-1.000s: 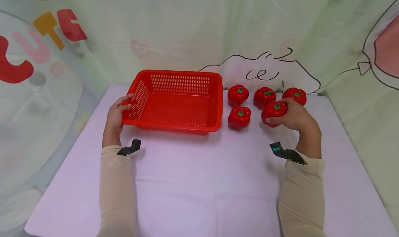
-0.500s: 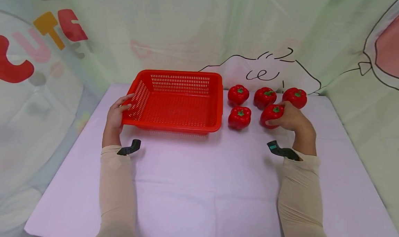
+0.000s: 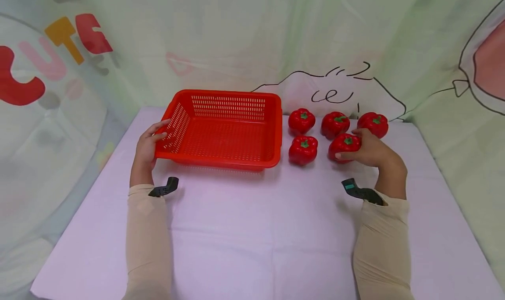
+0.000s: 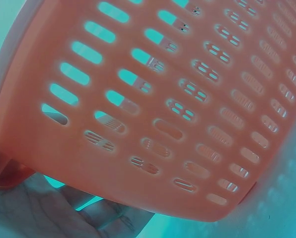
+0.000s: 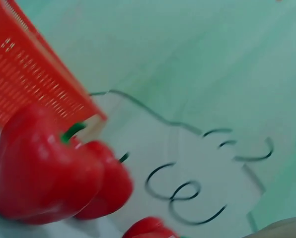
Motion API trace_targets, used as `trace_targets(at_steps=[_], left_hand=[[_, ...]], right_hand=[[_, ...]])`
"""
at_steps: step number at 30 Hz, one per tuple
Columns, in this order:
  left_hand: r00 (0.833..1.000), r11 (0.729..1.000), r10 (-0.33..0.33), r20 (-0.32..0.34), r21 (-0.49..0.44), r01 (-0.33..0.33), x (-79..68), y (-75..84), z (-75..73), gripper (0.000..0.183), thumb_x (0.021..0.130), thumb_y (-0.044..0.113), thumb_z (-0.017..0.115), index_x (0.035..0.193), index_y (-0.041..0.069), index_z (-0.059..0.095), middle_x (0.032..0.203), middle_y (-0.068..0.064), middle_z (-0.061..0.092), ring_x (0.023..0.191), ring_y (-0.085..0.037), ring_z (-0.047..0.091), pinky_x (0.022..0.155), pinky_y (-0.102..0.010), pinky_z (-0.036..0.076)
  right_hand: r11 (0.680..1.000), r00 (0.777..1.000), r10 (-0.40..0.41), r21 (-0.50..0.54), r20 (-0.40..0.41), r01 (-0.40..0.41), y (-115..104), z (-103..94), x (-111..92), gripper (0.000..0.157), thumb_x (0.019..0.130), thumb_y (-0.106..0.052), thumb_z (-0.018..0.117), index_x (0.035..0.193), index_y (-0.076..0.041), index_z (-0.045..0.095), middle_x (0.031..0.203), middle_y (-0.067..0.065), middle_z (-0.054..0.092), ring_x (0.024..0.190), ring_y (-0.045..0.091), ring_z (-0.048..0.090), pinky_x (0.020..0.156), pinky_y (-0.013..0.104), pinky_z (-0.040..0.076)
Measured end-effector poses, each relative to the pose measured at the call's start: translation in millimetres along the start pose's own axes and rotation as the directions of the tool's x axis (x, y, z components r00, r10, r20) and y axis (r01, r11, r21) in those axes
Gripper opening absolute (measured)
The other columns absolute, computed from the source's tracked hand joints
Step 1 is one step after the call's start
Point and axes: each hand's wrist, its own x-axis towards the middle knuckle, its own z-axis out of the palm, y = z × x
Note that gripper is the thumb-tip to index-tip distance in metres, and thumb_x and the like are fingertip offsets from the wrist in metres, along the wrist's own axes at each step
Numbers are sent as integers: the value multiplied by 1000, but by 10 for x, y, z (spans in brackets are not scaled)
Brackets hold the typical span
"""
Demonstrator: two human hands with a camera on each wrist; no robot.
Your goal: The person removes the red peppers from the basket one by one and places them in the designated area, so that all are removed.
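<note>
A red plastic basket [image 3: 225, 160] with slotted walls stands at the back left of the table. My left hand [image 3: 147, 147] grips its left rim; fingers show under the rim in the left wrist view. On the right, my right hand [image 3: 372, 148] holds a red bell pepper [image 3: 344, 145] from its right side, thumb across the front. This pepper appears to sit on the table, stem up. Beside the basket are a front bell pepper [image 3: 303, 151] and a back one [image 3: 301, 121]. Two more, a middle bell pepper [image 3: 334, 123] and a right bell pepper [image 3: 375, 123], stand behind the held one.
A pale cloth covers the table [image 3: 252, 230]. Printed fabric walls [image 3: 221, 41] rise right behind the basket and peppers and along both sides. A black wrist camera [image 3: 360, 191] sits on the right forearm, another camera [image 3: 165, 187] on the left.
The right hand brought its pepper slightly down and left, then shifted a little to the right while the pepper straightened upright. The left hand and basket have stayed in place.
</note>
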Motion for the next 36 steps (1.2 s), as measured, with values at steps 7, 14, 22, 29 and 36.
trace_targets(at_steps=[7,14,22,29,36], left_hand=[[1000,999,-26,-6,18,26,-6,-10,-27,40,101,23,49,137,38,57,154,0,38,126,-17,45,91,-27,55],[1000,1000,-19,-1,5,19,-27,-13,-66,40,100,25,52,138,38,56,154,1,38,126,-16,45,92,-26,55],[1000,998,-4,17,57,3,-60,29,-34,41,101,21,49,138,35,57,154,-3,38,120,-16,48,82,-20,57],[999,974,-2,35,225,-6,-121,75,0,41,102,22,46,140,38,54,156,-3,36,120,-18,47,77,-14,56],[999,936,21,50,351,-37,-158,47,-121,41,103,30,45,143,38,50,155,-6,38,117,-19,50,77,-13,55]], right_hand=[[994,988,-95,-65,-123,87,-212,-152,-292,107,87,-48,69,155,4,5,149,37,24,133,55,26,95,73,42],[986,977,-153,-94,-150,140,-425,-150,-491,103,89,-51,65,155,3,8,147,34,28,133,50,26,98,72,40],[987,983,-113,-132,-146,94,-423,-106,-694,104,89,-50,65,155,5,7,147,37,25,132,52,26,96,73,41],[991,990,-69,-124,-121,54,-416,-93,-825,110,86,-59,64,155,4,6,152,38,19,136,56,23,95,74,41],[993,994,-50,-111,-97,39,-526,0,-834,110,85,-62,63,157,-2,6,155,36,11,138,55,22,96,74,39]])
